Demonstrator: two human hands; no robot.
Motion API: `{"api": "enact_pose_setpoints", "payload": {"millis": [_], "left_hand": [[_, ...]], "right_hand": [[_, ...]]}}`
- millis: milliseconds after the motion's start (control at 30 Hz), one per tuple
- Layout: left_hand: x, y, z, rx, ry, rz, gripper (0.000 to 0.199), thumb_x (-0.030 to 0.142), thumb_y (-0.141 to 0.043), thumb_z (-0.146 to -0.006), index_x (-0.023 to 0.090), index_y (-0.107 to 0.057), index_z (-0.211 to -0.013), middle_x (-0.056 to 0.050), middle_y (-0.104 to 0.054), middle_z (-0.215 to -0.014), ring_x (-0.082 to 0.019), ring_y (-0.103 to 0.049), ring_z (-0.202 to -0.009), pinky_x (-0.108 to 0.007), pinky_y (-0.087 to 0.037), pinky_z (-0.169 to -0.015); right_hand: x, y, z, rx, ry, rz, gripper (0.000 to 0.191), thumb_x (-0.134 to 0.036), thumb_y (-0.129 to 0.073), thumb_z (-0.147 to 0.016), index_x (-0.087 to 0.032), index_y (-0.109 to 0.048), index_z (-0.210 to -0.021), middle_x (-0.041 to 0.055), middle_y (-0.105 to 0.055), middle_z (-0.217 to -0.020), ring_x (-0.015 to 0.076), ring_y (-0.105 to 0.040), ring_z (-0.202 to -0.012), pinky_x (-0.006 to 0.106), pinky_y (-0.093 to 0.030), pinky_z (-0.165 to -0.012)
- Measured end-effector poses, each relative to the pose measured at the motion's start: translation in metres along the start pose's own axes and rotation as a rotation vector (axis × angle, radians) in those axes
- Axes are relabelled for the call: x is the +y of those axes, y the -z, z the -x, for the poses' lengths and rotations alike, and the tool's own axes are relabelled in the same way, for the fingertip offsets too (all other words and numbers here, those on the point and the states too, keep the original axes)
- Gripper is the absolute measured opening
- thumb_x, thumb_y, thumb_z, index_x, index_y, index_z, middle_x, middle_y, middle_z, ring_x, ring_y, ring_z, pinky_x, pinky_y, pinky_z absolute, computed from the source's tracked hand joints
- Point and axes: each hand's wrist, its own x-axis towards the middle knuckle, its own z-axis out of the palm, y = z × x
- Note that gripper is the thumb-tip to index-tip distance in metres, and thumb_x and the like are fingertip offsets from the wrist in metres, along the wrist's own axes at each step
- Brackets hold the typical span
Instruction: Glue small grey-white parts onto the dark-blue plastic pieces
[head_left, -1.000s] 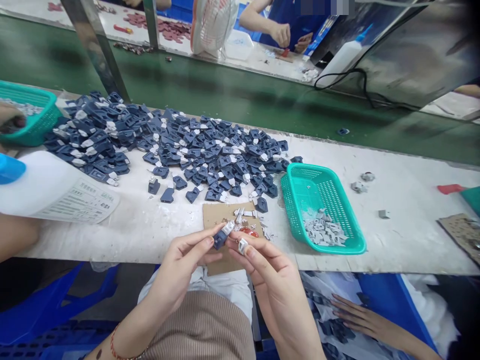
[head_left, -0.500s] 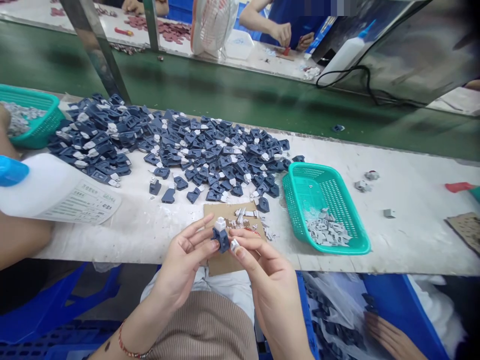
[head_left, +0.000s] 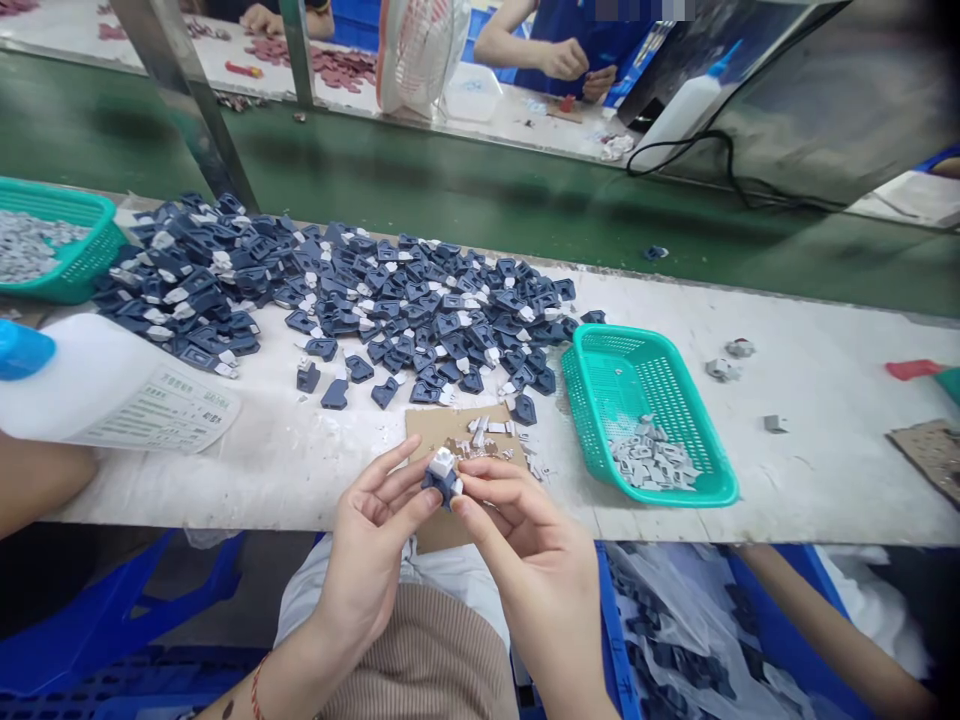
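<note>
My left hand point(head_left: 375, 525) pinches a dark blue plastic part point(head_left: 439, 483) with a white piece point(head_left: 441, 460) on its top. On its right side, my right hand point(head_left: 529, 535) holds a small white piece point(head_left: 457, 487) between thumb and fingertips, against the blue part. Beneath and behind the hands lies a brown cardboard sheet point(head_left: 424, 430) with grey-white pieces and scraps on it. A big pile of blue parts with white pieces point(head_left: 405, 300) spreads behind it. The green basket point(head_left: 581, 420) to the right contains small grey-white pieces.
A large white bottle with a blue cap point(head_left: 142, 390) lies at the left, before another green basket point(head_left: 90, 260). Several loose grey pieces sit right of the near basket. Another person's arm point(head_left: 832, 630) reaches over a blue crate at lower right. People work across the green strip.
My right hand has brought the small white piece from beside the blue part to its right side. The other person's arm at lower right has shifted; the one at far left has withdrawn from the basket.
</note>
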Motion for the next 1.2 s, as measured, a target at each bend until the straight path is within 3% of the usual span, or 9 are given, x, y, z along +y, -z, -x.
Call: {"api": "enact_pose_setpoints", "payload": {"millis": [200, 300, 367, 500, 633, 933, 1067, 1200], "left_hand": [[0.002, -0.001, 0.001, -0.011, 0.005, 0.011, 0.055, 0.017, -0.083, -0.066, 0.024, -0.066, -0.118, -0.005, -0.076, -0.106, -0.02, -0.067, -0.107, -0.027, -0.049, -0.095], [0.009, -0.001, 0.001, -0.066, 0.124, 0.023, 0.058, 0.017, -0.083, -0.066, 0.022, -0.065, -0.121, -0.006, -0.076, -0.102, -0.019, -0.069, -0.101, -0.025, -0.049, -0.09], [0.013, -0.001, 0.002, -0.142, 0.235, 0.037, 0.061, 0.015, -0.083, -0.066, 0.021, -0.063, -0.124, -0.007, -0.076, -0.102, -0.019, -0.07, -0.097, -0.024, -0.05, -0.087], [0.02, -0.002, 0.004, -0.29, 0.352, 0.076, 0.07, 0.011, -0.079, -0.07, 0.023, -0.053, -0.134, -0.008, -0.075, -0.104, -0.019, -0.07, -0.095, -0.028, -0.049, -0.088], [0.02, -0.004, 0.004, -0.348, 0.352, 0.1, 0.071, 0.008, -0.074, -0.074, 0.023, -0.047, -0.138, -0.008, -0.074, -0.106, -0.017, -0.069, -0.094, -0.026, -0.05, -0.085], [0.016, -0.013, 0.004, -0.231, 0.32, 0.177, 0.058, 0.002, -0.07, -0.076, 0.02, -0.054, -0.129, -0.005, -0.071, -0.116, -0.01, -0.068, -0.097, -0.017, -0.052, -0.083], [0.017, -0.017, 0.006, -0.202, 0.322, 0.196, 0.052, 0.001, -0.07, -0.074, 0.02, -0.06, -0.122, -0.003, -0.073, -0.108, -0.011, -0.069, -0.093, -0.016, -0.054, -0.081], [0.017, -0.023, 0.005, -0.209, 0.309, 0.218, 0.048, 0.002, -0.069, -0.074, 0.02, -0.063, -0.118, -0.004, -0.071, -0.115, -0.014, -0.068, -0.102, -0.018, -0.054, -0.086]], "right_hand": [[0.003, 0.005, -0.005, -0.033, 0.036, 0.105, 0.005, -0.026, -0.072, -0.081, -0.026, -0.073, -0.086, 0.0037, -0.064, -0.103, 0.0193, -0.062, -0.101, 0.031, -0.053, -0.087], [0.002, 0.013, -0.012, -0.105, 0.057, 0.142, 0.015, -0.037, -0.072, -0.08, -0.025, -0.071, -0.089, 0.0051, -0.063, -0.102, 0.0217, -0.061, -0.099, 0.035, -0.052, -0.086], [0.0, 0.019, -0.017, -0.167, 0.083, 0.144, 0.029, -0.048, -0.065, -0.083, -0.027, -0.068, -0.102, 0.0077, -0.06, -0.114, 0.0248, -0.058, -0.107, 0.038, -0.051, -0.089], [-0.004, 0.027, -0.023, -0.335, 0.177, 0.206, 0.048, -0.057, -0.054, -0.087, -0.034, -0.056, -0.13, 0.0046, -0.039, -0.148, 0.0294, -0.032, -0.139, 0.047, -0.036, -0.108], [-0.005, 0.025, -0.025, -0.451, 0.245, 0.221, 0.039, -0.049, -0.051, -0.093, -0.036, -0.056, -0.129, -0.0018, -0.036, -0.153, 0.0264, -0.02, -0.146, 0.05, -0.019, -0.118], [-0.001, 0.012, -0.019, -0.331, 0.376, 0.311, 0.029, -0.036, -0.04, -0.099, -0.029, -0.058, -0.12, 0.0012, -0.05, -0.142, 0.0241, -0.018, -0.146, 0.049, -0.016, -0.119], [-0.002, 0.013, -0.021, -0.336, 0.408, 0.34, 0.032, -0.039, -0.039, -0.099, -0.03, -0.057, -0.124, -0.0001, -0.045, -0.147, 0.0245, -0.013, -0.147, 0.049, -0.016, -0.119], [-0.006, 0.016, -0.025, -0.33, 0.462, 0.381, 0.036, -0.043, -0.041, -0.098, -0.033, -0.052, -0.131, -0.0003, -0.038, -0.152, 0.0262, -0.012, -0.147, 0.052, -0.016, -0.119]]}}
